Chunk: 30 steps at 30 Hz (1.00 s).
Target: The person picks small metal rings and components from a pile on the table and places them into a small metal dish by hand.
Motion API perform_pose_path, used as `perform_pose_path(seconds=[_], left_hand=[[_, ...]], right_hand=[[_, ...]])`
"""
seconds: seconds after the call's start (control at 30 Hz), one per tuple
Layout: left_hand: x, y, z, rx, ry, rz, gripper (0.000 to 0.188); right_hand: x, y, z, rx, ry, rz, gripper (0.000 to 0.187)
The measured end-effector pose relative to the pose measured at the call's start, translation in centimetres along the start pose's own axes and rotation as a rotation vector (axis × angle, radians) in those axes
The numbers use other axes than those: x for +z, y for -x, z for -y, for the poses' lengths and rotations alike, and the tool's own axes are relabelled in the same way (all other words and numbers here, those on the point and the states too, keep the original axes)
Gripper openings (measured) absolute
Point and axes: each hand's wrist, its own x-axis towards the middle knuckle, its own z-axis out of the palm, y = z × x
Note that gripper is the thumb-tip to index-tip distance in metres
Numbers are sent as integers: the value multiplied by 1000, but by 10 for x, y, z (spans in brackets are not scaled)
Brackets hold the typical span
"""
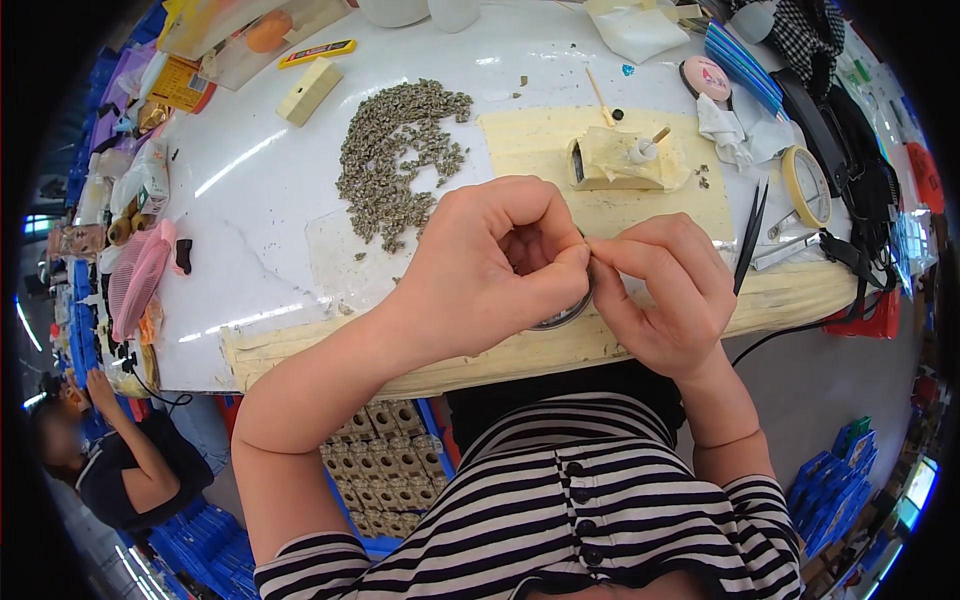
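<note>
My left hand is closed in a pinch, thumb against fingertips, above the near edge of the white table. Its fingertips meet those of my right hand, which is also pinching. Whatever lies between them is too small and hidden to name. Below my hands, part of a round dark-rimmed object shows; the rest is covered. Just beyond them stands a block wrapped in cream tape, with a small white pot and a wooden stick on it. A large heap of tiny grey metal parts spreads out beyond my left hand.
Black tweezers, a tape roll and a black bag lie at the right. A cream block sits far left. Under the table, a blue crate holds several metal parts. Another person sits at lower left.
</note>
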Motion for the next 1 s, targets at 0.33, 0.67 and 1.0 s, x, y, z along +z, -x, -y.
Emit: perform_pose_path(seconds=[0.33, 0.67, 1.0], left_hand=[[4, 2, 12, 203, -64, -74, 6], [9, 3, 16, 187, -29, -76, 3], [16, 4, 12, 174, 72, -120, 3]], right_hand=[[-1, 0, -1, 36, -21, -11, 25], [0, 0, 3, 63, -13, -36, 24], [-3, 0, 1, 88, -36, -40, 24]])
